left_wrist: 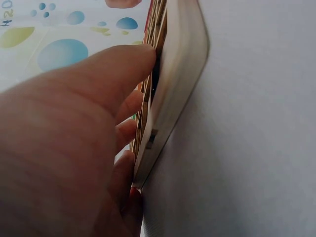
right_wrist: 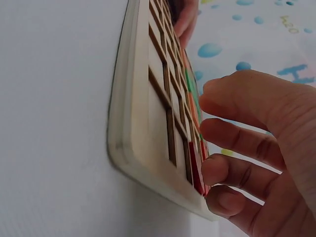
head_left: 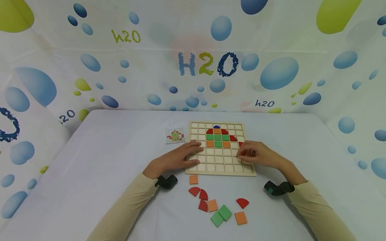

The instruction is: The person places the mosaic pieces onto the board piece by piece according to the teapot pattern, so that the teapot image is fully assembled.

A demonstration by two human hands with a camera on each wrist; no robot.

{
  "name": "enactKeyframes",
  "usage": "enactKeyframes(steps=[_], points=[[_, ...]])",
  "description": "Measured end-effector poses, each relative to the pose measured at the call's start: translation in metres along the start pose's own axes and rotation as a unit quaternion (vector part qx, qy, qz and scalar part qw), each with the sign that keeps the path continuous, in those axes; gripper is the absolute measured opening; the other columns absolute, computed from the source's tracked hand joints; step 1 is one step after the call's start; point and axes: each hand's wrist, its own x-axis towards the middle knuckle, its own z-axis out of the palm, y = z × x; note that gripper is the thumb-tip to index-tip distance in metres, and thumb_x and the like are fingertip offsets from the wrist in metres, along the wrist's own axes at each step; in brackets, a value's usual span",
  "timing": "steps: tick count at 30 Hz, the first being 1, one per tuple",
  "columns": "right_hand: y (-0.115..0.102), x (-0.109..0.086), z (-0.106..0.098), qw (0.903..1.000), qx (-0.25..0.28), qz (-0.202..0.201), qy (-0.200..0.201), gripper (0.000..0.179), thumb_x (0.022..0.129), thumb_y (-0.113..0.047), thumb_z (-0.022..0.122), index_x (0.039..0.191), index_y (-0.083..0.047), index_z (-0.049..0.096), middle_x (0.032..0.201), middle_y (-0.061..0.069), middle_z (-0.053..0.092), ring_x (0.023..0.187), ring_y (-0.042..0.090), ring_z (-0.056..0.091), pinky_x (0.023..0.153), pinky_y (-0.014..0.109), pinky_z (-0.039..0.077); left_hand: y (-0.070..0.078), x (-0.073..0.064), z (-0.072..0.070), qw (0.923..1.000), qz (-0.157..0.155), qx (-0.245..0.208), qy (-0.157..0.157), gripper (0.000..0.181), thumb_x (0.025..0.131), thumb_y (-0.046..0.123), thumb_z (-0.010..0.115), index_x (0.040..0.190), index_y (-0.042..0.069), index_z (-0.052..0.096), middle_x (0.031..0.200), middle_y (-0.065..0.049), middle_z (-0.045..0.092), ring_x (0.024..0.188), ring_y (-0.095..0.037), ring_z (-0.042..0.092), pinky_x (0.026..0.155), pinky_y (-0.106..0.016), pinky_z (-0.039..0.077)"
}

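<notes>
At ten o'clock from the board lies a card, its gridded picture green, orange and red; at nine, the left hand rests on the board's edge, fingers wide and straight, gripping nothing; the board, mid-table, is a squarish grid of cells, its twelve o'clock half carrying a blue piece, red quarters, orange squares and green squares; at six, loose tiles lie in a scatter of the same red, orange and green; at three, the right hand bends its fingers over the right-hand cells beside a red quarter, thumb and fingers narrowly apart; whether they touch that quarter I cannot tell; the board is pale and wood-like, with a thick rim and rounded corners; the tiles are flat, straight-edged or curved; the table has a plain white cover; at twelve o'clock a white backdrop carries blue and green drops and H2O lettering.
</notes>
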Motion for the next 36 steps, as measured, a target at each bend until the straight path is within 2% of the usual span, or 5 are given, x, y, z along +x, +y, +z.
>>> enactKeyframes(steps=[4,12,22,30,36], points=[[-0.007,0.001,0.001,0.9997,0.008,-0.006,-0.021,0.007,0.09,-0.01,0.07,0.097,-0.012,0.071,0.088,-0.006,0.059,0.07,0.008,0.05,0.06,0.02,0.045,0.002,-0.001,-0.001,1.0,0.003,-0.002,0.0,0.054,0.098,0.03,0.06,0.145,0.008,0.046,0.156,-0.011,0.033,0.148,-0.029,0.02,0.117,-0.048,0.025],[-0.026,0.005,0.008,0.9959,0.016,-0.058,-0.068,0.006,0.092,-0.012,0.069,0.097,-0.011,0.072,0.086,-0.004,0.059,0.065,0.007,0.049,0.056,0.02,0.044,0.002,-0.001,-0.001,1.0,0.0,0.002,0.003,0.054,0.098,0.031,0.059,0.145,0.008,0.046,0.156,-0.011,0.033,0.148,-0.03,0.019,0.117,-0.048,0.024],[-0.049,0.006,0.02,0.9869,0.019,-0.059,-0.149,0.01,0.092,-0.019,0.07,0.1,-0.014,0.072,0.09,-0.008,0.06,0.076,0.003,0.053,0.064,0.02,0.051,0.0,0.0,0.0,1.0,0.0,0.006,0.002,0.054,0.098,0.032,0.059,0.145,0.009,0.046,0.156,-0.011,0.033,0.148,-0.029,0.02,0.117,-0.047,0.024],[-0.065,0.003,0.031,0.9708,0.026,-0.086,-0.223,0.014,0.092,-0.028,0.07,0.102,-0.019,0.071,0.096,-0.006,0.064,0.079,0.005,0.054,0.069,0.019,0.05,0.0,0.0,0.001,1.0,0.002,0.006,0.001,0.054,0.098,0.031,0.059,0.145,0.008,0.046,0.156,-0.011,0.033,0.148,-0.029,0.021,0.117,-0.047,0.025],[-0.079,0.002,0.038,0.9514,0.049,-0.117,-0.281,0.017,0.092,-0.026,0.07,0.106,-0.017,0.07,0.101,-0.004,0.064,0.081,0.004,0.054,0.071,0.017,0.05,0.001,0.0,0.0,1.0,0.005,0.004,0.003,0.054,0.098,0.031,0.06,0.145,0.008,0.046,0.155,-0.011,0.034,0.148,-0.029,0.021,0.117,-0.047,0.025]])
